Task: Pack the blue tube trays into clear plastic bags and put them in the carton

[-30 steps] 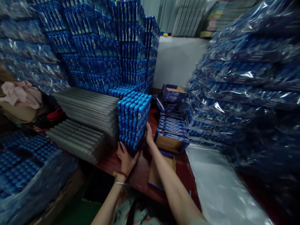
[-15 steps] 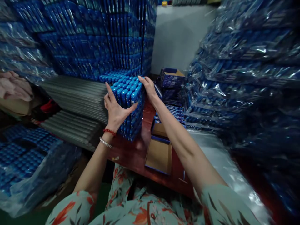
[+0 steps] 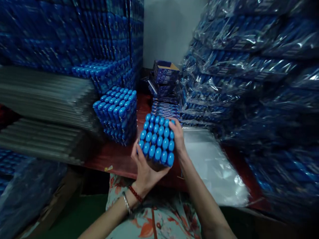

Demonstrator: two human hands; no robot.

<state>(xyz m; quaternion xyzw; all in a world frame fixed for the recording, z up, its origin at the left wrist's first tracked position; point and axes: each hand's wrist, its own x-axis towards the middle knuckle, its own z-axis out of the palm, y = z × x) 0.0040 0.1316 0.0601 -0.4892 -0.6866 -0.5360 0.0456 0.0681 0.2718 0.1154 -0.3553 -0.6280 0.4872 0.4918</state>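
While we clamp the block of blue-capped tubes (image 3: 157, 139) above the red table (image 3: 117, 159), left hand (image 3: 144, 167) cupped beneath and right hand (image 3: 177, 134) closed against its side, we press evenly so no tube slips out.

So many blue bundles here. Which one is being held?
The bundle of blue tubes nearest the camera, gripped between both hands, caps facing up; the similar bundle stands untouched on the red table.

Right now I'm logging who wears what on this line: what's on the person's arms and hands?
Both hands are bare, no gloves. The left hand has a red beaded bracelet and a thin silver bangle at its wrist. The right hand and its forearm carry nothing. Below is a pale garment with an orange floral print.
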